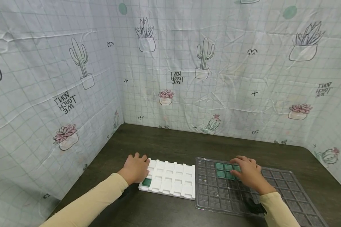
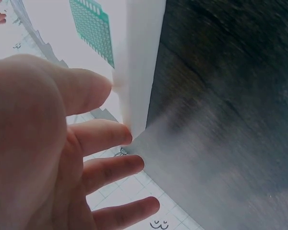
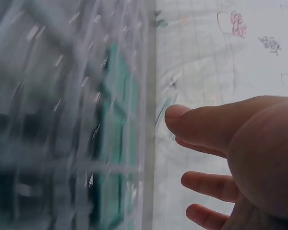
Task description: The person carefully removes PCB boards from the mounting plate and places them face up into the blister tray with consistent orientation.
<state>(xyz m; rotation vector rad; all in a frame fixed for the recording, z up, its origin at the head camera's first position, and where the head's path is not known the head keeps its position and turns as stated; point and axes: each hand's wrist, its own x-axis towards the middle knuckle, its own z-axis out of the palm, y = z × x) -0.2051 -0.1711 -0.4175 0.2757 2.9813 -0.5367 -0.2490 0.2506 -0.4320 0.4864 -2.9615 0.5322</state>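
Note:
My left hand (image 1: 135,168) rests at the left end of a white slotted tray (image 1: 170,179). In the left wrist view its thumb and index finger touch the tray's edge, and the other fingers extend past the corner. A green perforated circuit board (image 1: 146,182) sits in the tray's near-left slot. Over the clear plastic compartment tray (image 1: 213,192), my right hand (image 1: 248,172) hovers with thumb and fingers parted around the green boards (image 1: 225,170) grouped in its far rows. The right wrist view shows nothing between the thumb and fingers; the hand partly hides the rightmost boards.
The trays lie side by side on a dark wooden table (image 1: 159,142). A pale cloth (image 1: 230,85) printed with cacti encloses the back and sides. Under the right forearm, a black object (image 1: 254,206) shows at the wrist, above the clear tray.

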